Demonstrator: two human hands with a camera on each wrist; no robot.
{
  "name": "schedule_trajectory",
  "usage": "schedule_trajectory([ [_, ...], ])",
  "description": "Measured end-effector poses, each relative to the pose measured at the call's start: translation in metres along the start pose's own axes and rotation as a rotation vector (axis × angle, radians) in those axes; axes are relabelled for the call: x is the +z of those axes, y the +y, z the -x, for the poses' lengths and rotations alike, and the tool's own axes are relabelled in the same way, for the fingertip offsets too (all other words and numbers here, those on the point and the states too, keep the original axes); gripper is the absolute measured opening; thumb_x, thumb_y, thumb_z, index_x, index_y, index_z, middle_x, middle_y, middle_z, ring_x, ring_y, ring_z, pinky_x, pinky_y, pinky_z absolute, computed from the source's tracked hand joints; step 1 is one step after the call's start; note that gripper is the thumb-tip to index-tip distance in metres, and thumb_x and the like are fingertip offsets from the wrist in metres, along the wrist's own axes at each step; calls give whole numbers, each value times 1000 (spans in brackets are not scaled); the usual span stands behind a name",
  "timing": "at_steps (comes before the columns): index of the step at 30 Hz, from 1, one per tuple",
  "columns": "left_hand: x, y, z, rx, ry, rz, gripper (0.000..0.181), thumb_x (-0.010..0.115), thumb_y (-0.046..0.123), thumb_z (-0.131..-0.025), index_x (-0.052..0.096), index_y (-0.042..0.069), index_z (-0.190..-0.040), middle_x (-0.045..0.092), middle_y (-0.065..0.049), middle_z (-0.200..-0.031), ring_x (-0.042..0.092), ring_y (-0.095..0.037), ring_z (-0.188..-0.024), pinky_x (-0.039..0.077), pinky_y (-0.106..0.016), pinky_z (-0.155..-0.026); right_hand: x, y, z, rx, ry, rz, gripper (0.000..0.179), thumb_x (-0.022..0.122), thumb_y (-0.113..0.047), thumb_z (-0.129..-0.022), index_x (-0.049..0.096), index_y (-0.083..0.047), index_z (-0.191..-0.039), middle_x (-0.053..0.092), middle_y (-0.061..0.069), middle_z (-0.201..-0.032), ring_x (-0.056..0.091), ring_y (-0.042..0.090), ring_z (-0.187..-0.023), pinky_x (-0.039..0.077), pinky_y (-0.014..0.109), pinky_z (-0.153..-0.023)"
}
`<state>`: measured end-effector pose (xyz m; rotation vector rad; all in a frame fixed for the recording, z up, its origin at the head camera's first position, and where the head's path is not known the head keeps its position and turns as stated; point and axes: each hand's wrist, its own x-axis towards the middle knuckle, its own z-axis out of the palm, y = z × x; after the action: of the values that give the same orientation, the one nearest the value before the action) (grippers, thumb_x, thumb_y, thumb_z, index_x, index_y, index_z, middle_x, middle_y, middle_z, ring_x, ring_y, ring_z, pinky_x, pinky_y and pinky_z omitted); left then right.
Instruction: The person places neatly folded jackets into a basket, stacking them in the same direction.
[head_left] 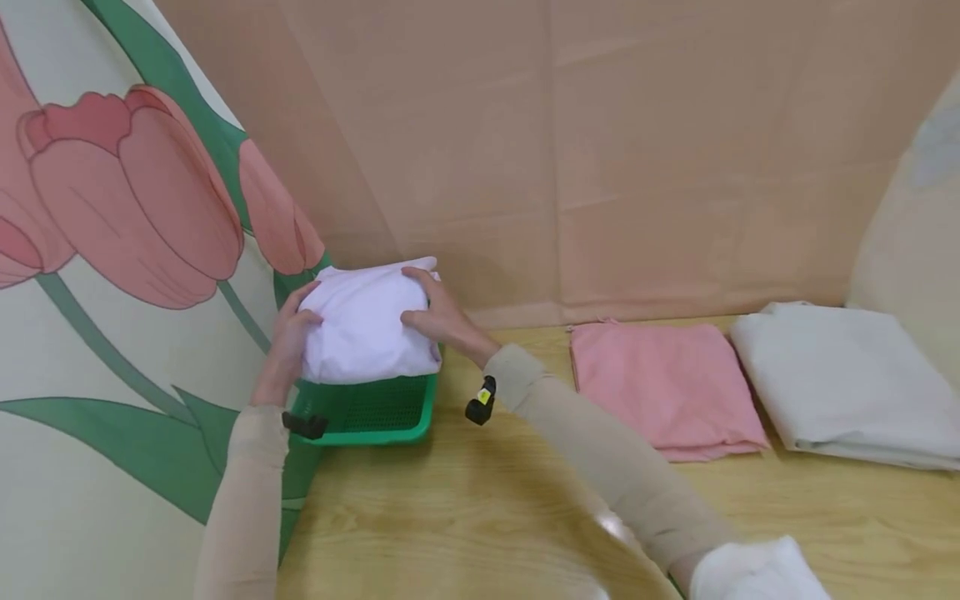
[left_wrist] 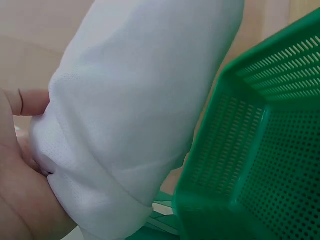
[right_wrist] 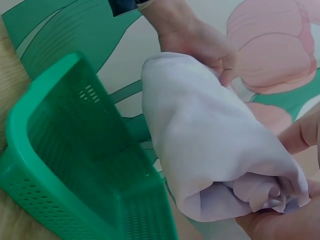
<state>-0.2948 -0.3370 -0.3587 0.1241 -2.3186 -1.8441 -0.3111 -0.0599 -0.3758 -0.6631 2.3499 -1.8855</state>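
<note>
A folded white cloth bundle (head_left: 367, 325) is held up over the back part of a green perforated plastic basket (head_left: 375, 408). My left hand (head_left: 288, 337) grips its left end, thumb on the near face. At the other end my right hand (head_left: 442, 315) holds it, with thumb and fingers around the edge. In the right wrist view the bundle (right_wrist: 210, 130) shows rolled layers at the end by my right hand. From the left wrist, the basket (left_wrist: 225, 145) appears beside the bundle, and the part of its inside in view holds nothing.
A folded pink cloth (head_left: 667, 387) lies on the wooden table (head_left: 465, 517), right of the basket. Farther right is a larger folded grey-white cloth (head_left: 847, 383). A tulip-printed panel (head_left: 135, 200) stands close on the left, and a brown sheet (head_left: 600, 158) hangs behind.
</note>
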Motion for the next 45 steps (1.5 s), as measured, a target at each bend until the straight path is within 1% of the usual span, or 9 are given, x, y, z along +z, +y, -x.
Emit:
schedule_trajectory([
  [10,-5,-25,-17,-84,-7,-42,66,45,1,-102,42,18,-165,24,-2,-178,20,-27,-158,14,-52,-131,14,26,-4,41,6,-47,87,68,-3,-86,40,-26,-165,31,11,-174,34,36,-156,36,61,-122],
  [16,-12,-38,-15,-88,13,-101,65,44,0,-101,42,14,-164,29,-6,-176,23,-29,-158,15,-52,-131,32,38,-6,73,-12,-13,87,65,1,-87,39,-28,-166,30,6,-175,31,28,-158,35,56,-124],
  [21,-18,-55,-12,-101,11,-142,66,45,0,-100,41,15,-165,27,-8,-177,23,-31,-158,15,-54,-130,45,47,-6,80,-40,-31,92,63,4,-84,35,-24,-167,30,9,-174,36,29,-153,38,54,-121],
  [26,-16,-78,-10,-124,-17,-174,68,46,0,-99,41,13,-165,25,-10,-177,23,-32,-157,17,-52,-129,52,62,0,128,-43,-43,91,58,7,-85,33,-20,-168,31,10,-173,40,29,-142,43,43,-108],
  [30,-10,-90,-7,-137,-32,-173,69,47,-2,-98,41,12,-165,26,-10,-177,24,-32,-158,19,-51,-129,56,70,5,176,-40,-53,89,52,12,-87,32,-19,-168,31,11,-173,41,32,-140,46,37,-87],
  [37,-13,-94,-2,-131,-77,-246,69,46,-3,-99,39,11,-166,23,-12,-177,18,-34,-162,14,-56,-132,64,73,8,191,-80,-51,88,50,13,-88,30,-15,-169,30,14,-174,38,27,-148,41,38,-105],
  [39,-15,-94,-3,-135,-98,-269,69,46,-3,-99,38,10,-166,23,-14,-177,17,-36,-163,13,-57,-132,66,72,7,195,-84,-44,89,51,14,-87,30,-15,-169,31,17,-173,41,30,-142,48,37,-96],
  [43,-16,-96,-5,-142,-114,-320,69,47,-4,-97,38,8,-165,22,-19,-176,16,-40,-163,12,-58,-132,69,72,7,199,-95,-4,92,53,13,-86,28,-16,-170,30,21,-172,41,33,-136,49,32,-81],
  [45,-16,-97,-5,-149,-132,-349,69,46,-3,-98,37,7,-165,21,-21,-176,16,-41,-162,12,-60,-131,71,73,8,203,-88,11,92,54,13,-86,28,-14,-170,30,22,-171,42,33,-135,49,33,-81],
])
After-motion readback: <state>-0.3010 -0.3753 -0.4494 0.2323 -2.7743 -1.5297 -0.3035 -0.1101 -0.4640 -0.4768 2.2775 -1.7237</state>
